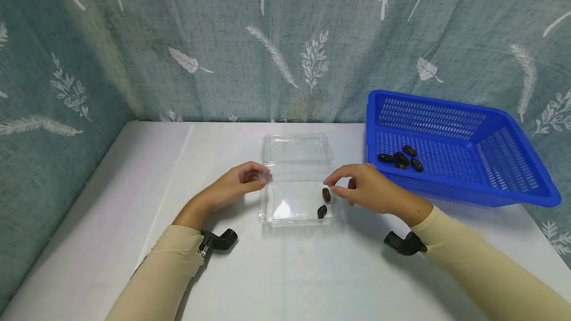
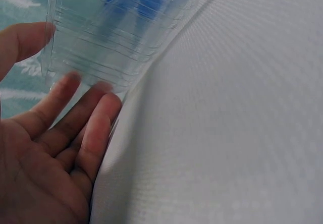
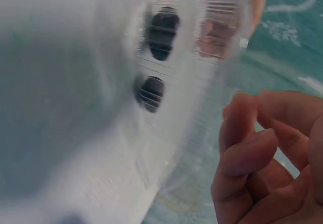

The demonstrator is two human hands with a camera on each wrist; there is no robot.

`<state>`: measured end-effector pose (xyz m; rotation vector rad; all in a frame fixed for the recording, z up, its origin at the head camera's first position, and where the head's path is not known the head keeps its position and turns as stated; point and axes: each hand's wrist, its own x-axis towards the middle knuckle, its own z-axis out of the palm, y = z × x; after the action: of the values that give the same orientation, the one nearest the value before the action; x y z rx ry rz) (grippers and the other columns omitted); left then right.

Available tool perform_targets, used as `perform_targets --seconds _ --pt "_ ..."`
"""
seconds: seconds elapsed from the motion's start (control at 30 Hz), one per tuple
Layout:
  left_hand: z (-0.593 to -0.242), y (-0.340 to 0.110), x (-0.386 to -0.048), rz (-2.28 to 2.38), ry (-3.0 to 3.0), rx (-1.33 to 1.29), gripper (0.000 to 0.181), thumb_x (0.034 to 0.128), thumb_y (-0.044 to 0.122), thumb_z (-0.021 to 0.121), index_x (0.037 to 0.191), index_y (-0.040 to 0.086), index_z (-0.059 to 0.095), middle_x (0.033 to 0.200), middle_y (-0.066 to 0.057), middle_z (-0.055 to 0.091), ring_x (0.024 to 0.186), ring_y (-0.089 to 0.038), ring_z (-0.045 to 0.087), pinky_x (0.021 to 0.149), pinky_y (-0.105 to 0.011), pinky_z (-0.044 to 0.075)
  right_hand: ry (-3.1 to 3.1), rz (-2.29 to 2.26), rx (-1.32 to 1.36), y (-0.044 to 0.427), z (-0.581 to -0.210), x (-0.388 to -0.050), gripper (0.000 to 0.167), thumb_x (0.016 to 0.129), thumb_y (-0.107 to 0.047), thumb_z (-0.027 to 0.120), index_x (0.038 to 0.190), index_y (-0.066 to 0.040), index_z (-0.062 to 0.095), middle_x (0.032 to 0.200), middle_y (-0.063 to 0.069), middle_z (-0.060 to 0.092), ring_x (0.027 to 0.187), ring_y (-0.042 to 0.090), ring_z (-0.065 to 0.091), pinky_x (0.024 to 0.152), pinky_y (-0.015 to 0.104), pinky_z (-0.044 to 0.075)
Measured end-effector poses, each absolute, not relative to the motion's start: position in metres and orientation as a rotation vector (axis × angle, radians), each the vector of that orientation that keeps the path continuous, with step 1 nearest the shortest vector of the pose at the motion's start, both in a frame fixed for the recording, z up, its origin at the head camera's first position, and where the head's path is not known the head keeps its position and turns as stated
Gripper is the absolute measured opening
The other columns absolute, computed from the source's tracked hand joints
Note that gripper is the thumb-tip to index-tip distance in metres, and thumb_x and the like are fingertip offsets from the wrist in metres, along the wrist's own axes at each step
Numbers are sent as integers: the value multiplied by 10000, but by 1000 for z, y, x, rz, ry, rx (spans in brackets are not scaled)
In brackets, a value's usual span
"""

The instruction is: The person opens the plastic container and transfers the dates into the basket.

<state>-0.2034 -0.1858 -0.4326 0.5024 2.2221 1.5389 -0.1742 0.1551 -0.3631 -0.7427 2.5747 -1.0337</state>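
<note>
A clear plastic clamshell box (image 1: 290,202) lies with its lid (image 1: 294,150) folded back. Two dark brown dates (image 1: 326,194) (image 3: 163,34) rest at the right side of its base. At the left edge, my left hand (image 1: 236,184) holds the box, thumb (image 2: 30,41) at the rim and fingers (image 2: 98,133) against the outer wall. My right hand (image 1: 370,187) hovers at the right edge beside the dates, fingers bent and thumb apart from the index finger. Nothing shows between its fingertips in the right wrist view.
A blue perforated basket (image 1: 446,185) stands at the right rear, with several more dates (image 1: 400,158) in its left part. Patterned green curtains (image 1: 223,38) hang behind and at the sides of the white-covered table (image 1: 303,281).
</note>
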Motion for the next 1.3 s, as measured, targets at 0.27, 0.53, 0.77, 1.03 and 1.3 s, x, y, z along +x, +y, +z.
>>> perform_targets --seconds 0.27,0.53,0.77,1.03,1.3 --pt "-434 -186 -202 1550 2214 507 355 996 251 634 1319 121 561 1347 -88 600 1270 -245 541 1096 -427 422 2662 -851 -886 141 -375 -187 229 928 -26 669 1146 -50 736 1153 101 730 675 141 636 620 293 537" --pt "-434 -185 -201 1554 2201 509 370 995 228 636 1327 89 550 1355 -117 596 1270 -262 544 1092 -424 432 2650 -639 -880 135 -378 -196 247 918 -14 672 1145 -82 741 1151 65 738 1133 276 662 930 441 553" --pt "-431 -185 -201 1540 2219 502 387 991 230 642 1332 77 545 1356 -121 599 1280 -271 540 1097 -432 430 2621 -428 -785 122 -374 -200 336 885 38 608 1149 -120 741 1164 50 732 1129 260 660 926 442 554" --pt "-432 -184 -202 1536 2220 518 398 984 240 654 1334 83 548 1345 -112 603 1253 -245 546 1084 -410 442 2601 -379 -772 120 -376 -200 376 863 93 556 1104 -121 749 1107 68 725 1096 257 655 925 443 548" --pt "-429 -185 -200 1531 2229 492 397 981 225 659 1333 80 550 1343 -114 605 1257 -254 543 1096 -433 428 2578 -446 -800 121 -379 -203 309 880 43 617 1107 -118 751 1033 52 705 1013 220 644 862 383 550"
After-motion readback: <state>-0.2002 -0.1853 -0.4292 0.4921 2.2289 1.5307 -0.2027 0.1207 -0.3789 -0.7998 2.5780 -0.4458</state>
